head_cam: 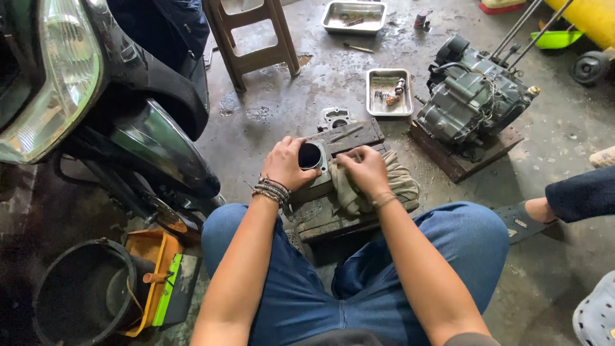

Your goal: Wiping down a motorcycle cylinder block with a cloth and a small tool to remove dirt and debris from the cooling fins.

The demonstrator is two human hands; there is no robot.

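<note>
A: What's the left hand on?
B: It grips the metal cylinder, just left of the right hand.
A: And the right?
B: Pressing a rag on the wooden block; engine well beyond.

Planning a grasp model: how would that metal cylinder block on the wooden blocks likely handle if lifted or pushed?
The cylinder block looks like cast metal, so probably rigid and heavy for its size. The left hand grips its side while the right hand rests on a rag, hinting at oily, slippery surfaces. Its squarish body seems unlikely to roll.
</note>
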